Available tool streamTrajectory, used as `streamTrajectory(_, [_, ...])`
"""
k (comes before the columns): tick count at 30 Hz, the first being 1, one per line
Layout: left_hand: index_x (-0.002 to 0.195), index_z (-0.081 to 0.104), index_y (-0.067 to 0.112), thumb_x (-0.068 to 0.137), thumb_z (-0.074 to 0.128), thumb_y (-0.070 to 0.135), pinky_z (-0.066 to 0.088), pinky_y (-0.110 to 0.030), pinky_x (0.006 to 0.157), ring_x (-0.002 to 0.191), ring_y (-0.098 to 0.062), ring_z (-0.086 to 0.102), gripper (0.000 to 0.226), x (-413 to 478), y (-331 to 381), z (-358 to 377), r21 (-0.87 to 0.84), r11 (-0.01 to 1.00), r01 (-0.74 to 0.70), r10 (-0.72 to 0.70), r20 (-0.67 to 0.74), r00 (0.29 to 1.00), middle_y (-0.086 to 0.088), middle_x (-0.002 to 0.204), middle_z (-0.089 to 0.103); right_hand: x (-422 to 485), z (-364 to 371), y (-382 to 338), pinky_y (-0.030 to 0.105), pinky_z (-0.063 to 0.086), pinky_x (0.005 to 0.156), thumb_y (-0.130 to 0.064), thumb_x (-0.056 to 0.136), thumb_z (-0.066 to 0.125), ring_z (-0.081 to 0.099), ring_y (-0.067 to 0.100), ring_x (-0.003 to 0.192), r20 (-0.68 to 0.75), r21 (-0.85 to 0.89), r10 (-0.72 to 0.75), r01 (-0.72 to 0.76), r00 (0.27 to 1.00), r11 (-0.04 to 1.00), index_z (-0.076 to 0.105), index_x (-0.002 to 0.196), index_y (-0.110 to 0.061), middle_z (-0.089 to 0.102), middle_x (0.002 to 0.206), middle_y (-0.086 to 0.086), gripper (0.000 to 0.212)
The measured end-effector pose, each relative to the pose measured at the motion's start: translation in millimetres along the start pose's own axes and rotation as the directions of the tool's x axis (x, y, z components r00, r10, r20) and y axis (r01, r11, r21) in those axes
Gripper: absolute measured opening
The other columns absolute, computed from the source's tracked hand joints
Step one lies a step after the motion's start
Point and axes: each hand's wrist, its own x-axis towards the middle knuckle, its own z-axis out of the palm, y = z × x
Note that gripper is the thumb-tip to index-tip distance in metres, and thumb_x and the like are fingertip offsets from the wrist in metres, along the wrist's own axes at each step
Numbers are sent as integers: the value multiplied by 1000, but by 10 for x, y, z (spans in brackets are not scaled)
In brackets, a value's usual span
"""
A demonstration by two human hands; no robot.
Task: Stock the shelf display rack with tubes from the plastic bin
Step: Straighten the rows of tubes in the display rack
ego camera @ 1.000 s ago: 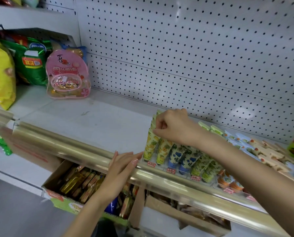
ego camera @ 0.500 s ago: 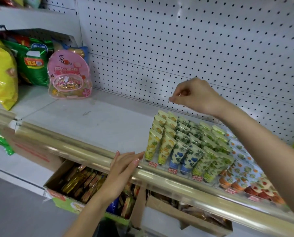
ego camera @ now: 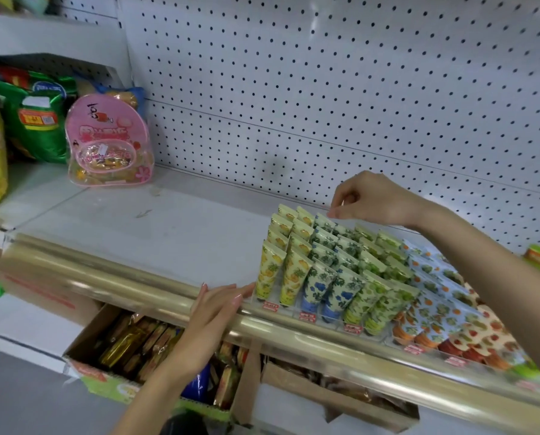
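The tubes [ego camera: 325, 271] stand packed in rows in a clear stepped plastic display rack [ego camera: 306, 316] on the white shelf [ego camera: 168, 233], between the two hands. They stand caps down with flat crimped ends up, tilted back, glossy and printed with yellow fruit, blue flowers and green fruit. The right hand [ego camera: 372, 199] hovers over the back row, fingers curled, thumb and forefinger tips together right at the crimp of a rear blue-flowered tube; whether they pinch it I cannot tell. The left hand [ego camera: 215, 312] lies flat with straight fingers on the shiny gold rail [ego camera: 105, 271], holding nothing, fingertips just beside the front yellow tube.
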Motion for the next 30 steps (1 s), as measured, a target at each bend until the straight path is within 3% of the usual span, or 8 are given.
streamTrajectory(3, [123,38,69,74,3,87,-9,-27,116,139,1,21,63,63,-171,16,93,995,-34,34,10,999,32,132,45,-169,12,114,8,33,46,-24,83,70,43,-2,40,42,5,12,-12,999,1000,69,75,-13,47,46,-11,14])
streamTrajectory(8, [115,33,78,68,-2,91,-6,-40,119,142,-9,20,60,244,-406,-4,179,983,34,-41,30,999,17,140,44,-370,84,188,11,33,48,-24,82,72,41,2,42,7,89,6,-7,1000,996,70,73,-17,47,50,-9,12])
streamTrajectory(13, [113,50,68,64,10,95,-7,2,102,128,8,29,69,102,-119,36,-6,999,-43,43,-25,999,32,124,45,-399,225,94,12,34,50,-28,82,71,41,1,44,-28,78,-36,38,999,996,69,73,-20,47,51,-11,12])
streamTrajectory(15, [118,53,54,62,13,96,-5,7,96,127,6,31,81,81,-29,48,-47,998,-47,45,-45,998,33,122,45,-364,265,45,11,34,51,-29,82,71,41,2,45,-30,66,-43,45,999,997,68,73,-20,47,52,-10,12])
streamTrajectory(22, [118,55,49,52,18,99,-1,12,89,131,-1,27,90,25,144,19,-107,994,-16,10,-57,998,31,121,44,-314,331,-54,18,32,61,-34,83,69,44,-1,52,6,-22,-16,17,1000,1000,67,72,-23,49,54,-15,15])
streamTrajectory(25, [120,54,56,59,15,97,-4,6,98,136,-2,25,82,40,33,15,-26,999,-25,24,-50,998,31,127,45,-311,346,-66,14,29,56,-32,84,68,44,0,51,13,-22,-6,7,1000,1000,66,72,-21,49,54,-14,16])
streamTrajectory(27, [122,45,65,68,8,92,-8,-12,111,140,-3,22,71,76,-108,10,93,995,-45,47,-25,999,28,134,44,-312,353,-70,15,28,55,-30,84,68,44,0,51,10,-25,-3,3,1000,1000,67,73,-18,50,54,-13,16])
streamTrajectory(30, [120,35,73,71,3,90,-9,-25,116,140,-3,23,62,140,-241,4,162,985,-55,57,-9,998,28,135,45,-311,364,-69,20,28,65,-29,83,68,44,1,52,7,-15,8,-8,1000,1000,68,74,-15,51,55,-12,17])
